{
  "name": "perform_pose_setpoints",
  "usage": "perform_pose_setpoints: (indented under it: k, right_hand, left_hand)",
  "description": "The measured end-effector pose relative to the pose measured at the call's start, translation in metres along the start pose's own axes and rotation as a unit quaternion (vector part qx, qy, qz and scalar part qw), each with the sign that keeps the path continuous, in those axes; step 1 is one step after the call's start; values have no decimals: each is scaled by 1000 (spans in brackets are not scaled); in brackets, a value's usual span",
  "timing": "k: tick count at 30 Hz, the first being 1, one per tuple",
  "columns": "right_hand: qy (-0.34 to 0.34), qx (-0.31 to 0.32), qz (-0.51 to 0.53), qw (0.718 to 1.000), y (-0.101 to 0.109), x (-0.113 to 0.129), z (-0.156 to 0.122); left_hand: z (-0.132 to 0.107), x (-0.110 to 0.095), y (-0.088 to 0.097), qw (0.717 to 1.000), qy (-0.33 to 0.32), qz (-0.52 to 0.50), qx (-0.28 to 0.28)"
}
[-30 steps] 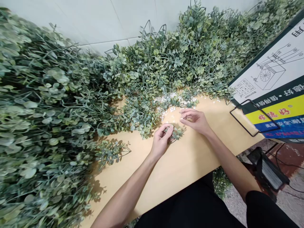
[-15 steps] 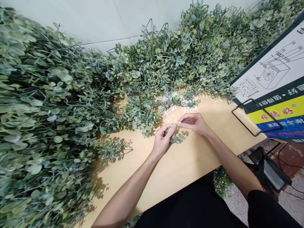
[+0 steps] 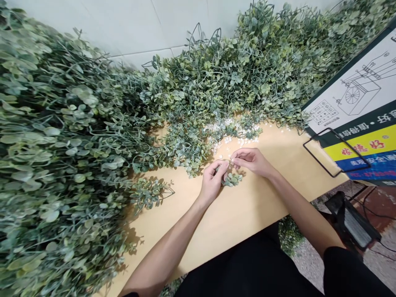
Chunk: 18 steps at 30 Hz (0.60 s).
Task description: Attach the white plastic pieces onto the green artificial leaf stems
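My left hand (image 3: 212,179) is closed around a small sprig of artificial green leaves (image 3: 232,180), whose leafy end hangs out below the fingers. My right hand (image 3: 250,161) is pinched at the sprig's upper end, its thumb and finger close to the left fingertips. What sits in that pinch is mostly hidden; a small white piece showed there half a second ago. Just beyond both hands, small white pieces (image 3: 227,139) lie scattered on the wooden tabletop (image 3: 235,214).
Piles of artificial foliage (image 3: 198,86) line the back and left of the table. A separate sprig (image 3: 150,193) lies at left. On the right stand a printed carton (image 3: 355,99) and a black wire frame (image 3: 334,175). A black mesh-sided object (image 3: 355,225) is below the table.
My right fingertips have moved slightly left, up against the sprig's end at my left fingers. The left hand keeps its hold, and the view has shifted a little.
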State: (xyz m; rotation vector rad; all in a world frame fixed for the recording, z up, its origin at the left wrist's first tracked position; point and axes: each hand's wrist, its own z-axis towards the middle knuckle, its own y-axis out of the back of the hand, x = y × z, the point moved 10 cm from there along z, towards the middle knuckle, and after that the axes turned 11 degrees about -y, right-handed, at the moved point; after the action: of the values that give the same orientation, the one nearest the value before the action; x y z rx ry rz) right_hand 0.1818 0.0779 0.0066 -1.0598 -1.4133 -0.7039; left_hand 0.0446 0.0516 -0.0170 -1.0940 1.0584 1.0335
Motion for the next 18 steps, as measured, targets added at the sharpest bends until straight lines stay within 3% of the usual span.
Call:
perform_pose_setpoints:
  k: [18]
  right_hand:
    - [-14,29,0,999,-8,-4,1]
  left_hand:
    - [0,-3,0,1000,-2,3,-7]
